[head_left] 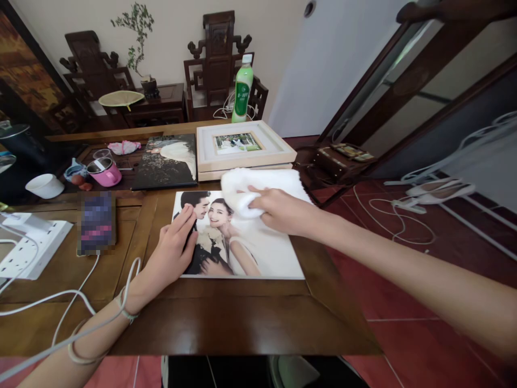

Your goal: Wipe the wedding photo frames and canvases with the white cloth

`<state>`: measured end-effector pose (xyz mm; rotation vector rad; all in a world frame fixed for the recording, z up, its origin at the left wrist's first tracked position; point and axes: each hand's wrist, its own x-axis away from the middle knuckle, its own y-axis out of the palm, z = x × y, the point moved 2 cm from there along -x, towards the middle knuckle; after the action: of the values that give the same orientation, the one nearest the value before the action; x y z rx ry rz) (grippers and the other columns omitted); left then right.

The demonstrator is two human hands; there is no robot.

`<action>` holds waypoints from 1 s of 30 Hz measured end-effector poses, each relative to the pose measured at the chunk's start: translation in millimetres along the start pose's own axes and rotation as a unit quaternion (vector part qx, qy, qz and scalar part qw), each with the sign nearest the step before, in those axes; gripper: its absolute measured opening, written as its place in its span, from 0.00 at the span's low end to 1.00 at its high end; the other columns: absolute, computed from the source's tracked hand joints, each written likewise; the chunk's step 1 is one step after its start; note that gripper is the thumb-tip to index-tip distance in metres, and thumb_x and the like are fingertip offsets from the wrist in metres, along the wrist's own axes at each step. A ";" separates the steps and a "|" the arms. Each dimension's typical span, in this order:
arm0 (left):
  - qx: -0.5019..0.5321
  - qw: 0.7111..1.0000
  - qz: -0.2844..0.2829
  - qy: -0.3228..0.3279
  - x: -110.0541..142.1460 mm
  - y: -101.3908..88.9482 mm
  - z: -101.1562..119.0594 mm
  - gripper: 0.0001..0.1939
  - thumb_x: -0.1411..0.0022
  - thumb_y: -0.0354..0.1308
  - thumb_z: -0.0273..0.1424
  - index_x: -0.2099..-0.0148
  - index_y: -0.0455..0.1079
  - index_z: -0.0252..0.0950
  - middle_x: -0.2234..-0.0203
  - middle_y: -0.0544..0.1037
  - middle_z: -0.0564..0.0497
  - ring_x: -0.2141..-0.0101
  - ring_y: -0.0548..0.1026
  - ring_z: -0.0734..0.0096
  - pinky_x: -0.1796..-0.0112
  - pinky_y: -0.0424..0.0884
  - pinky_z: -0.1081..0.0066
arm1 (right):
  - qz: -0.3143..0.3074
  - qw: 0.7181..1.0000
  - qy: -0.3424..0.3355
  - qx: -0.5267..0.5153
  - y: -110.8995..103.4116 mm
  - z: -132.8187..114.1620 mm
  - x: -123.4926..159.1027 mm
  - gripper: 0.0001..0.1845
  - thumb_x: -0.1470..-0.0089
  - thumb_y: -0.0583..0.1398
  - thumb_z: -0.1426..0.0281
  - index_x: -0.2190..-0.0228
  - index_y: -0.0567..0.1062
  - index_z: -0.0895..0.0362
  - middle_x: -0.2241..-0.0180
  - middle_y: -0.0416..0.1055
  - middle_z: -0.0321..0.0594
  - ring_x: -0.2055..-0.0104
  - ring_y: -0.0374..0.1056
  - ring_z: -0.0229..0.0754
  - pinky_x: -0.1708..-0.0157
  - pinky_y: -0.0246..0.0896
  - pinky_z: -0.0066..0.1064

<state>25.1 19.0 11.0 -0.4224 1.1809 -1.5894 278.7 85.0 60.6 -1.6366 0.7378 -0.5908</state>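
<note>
A large photo print of a couple point(246, 250) lies flat on the wooden table point(226, 318). My left hand point(177, 237) rests on its left side, fingers stretched out and lying flat, holding nothing. With my right hand point(278, 210) I grip a white cloth point(262, 183), bunched under the fingers at the upper right of the print. The cloth covers that corner of the print and spreads back towards a pale wooden picture frame point(205, 151) with a small photo in it. Left of that frame lies a dark photo panel point(165, 161) showing a white dress.
A green bottle point(243, 91) stands behind the frame. To the left are a pink mug point(105, 172), a white cup point(44, 186), a phone point(97, 223) and a white power strip point(36, 245). White cables point(76, 293) run across the table and over my left forearm.
</note>
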 end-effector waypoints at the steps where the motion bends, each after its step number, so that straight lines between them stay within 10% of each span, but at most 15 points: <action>1: -0.001 1.000 0.001 0.000 -0.3 -0.1 0.3 0.24 0.28 0.45 0.32 0.32 0.56 0.38 0.33 0.58 0.39 0.33 0.55 0.57 0.38 0.58 0.50 | 0.006 1.000 0.010 0.005 1.1 9.8 8.4 0.23 0.58 0.52 0.89 0.68 0.79 0.58 0.58 0.79 0.49 0.46 0.71 0.53 0.50 0.67 0.40; 6: 0.000 1.000 0.007 0.005 -2.9 -0.5 2.0 0.24 0.28 0.45 0.31 0.33 0.57 0.35 0.34 0.59 0.37 0.33 0.56 0.57 0.38 0.58 0.50 | 0.027 0.999 0.029 0.027 11.1 24.6 42.6 0.23 0.59 0.53 0.89 0.68 0.80 0.59 0.41 0.67 0.52 0.36 0.59 0.61 0.43 0.64 0.52; 11: -0.005 1.000 0.001 0.001 -4.0 -1.0 3.7 0.24 0.28 0.44 0.31 0.33 0.57 0.35 0.33 0.59 0.37 0.33 0.55 0.57 0.38 0.58 0.50 | 0.025 0.999 -0.021 0.040 28.8 -21.6 82.5 0.18 0.62 0.55 0.89 0.75 0.80 0.62 0.37 0.59 0.57 0.34 0.47 0.72 0.40 0.51 0.67; 18: -0.014 1.000 -0.010 -0.006 -3.7 -1.8 5.2 0.24 0.28 0.44 0.32 0.33 0.56 0.36 0.33 0.58 0.39 0.33 0.54 0.57 0.38 0.57 0.50 | 0.088 0.990 -0.113 -0.018 39.4 -73.5 124.2 0.17 0.57 0.55 0.87 0.82 0.77 0.58 0.35 0.57 0.51 0.31 0.42 0.66 0.36 0.45 0.64; 30: -0.009 1.000 -0.007 0.002 -2.7 -1.9 3.6 0.23 0.28 0.45 0.32 0.33 0.57 0.37 0.33 0.59 0.38 0.33 0.55 0.57 0.38 0.57 0.51 | 0.024 0.999 -0.033 -0.001 16.0 29.4 35.1 0.23 0.60 0.54 0.89 0.69 0.81 0.58 0.36 0.60 0.45 0.32 0.47 0.59 0.37 0.52 0.59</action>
<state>27.9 19.5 15.0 -0.4405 1.1979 -1.5928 321.3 76.7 38.9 -1.6286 0.7274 -0.4989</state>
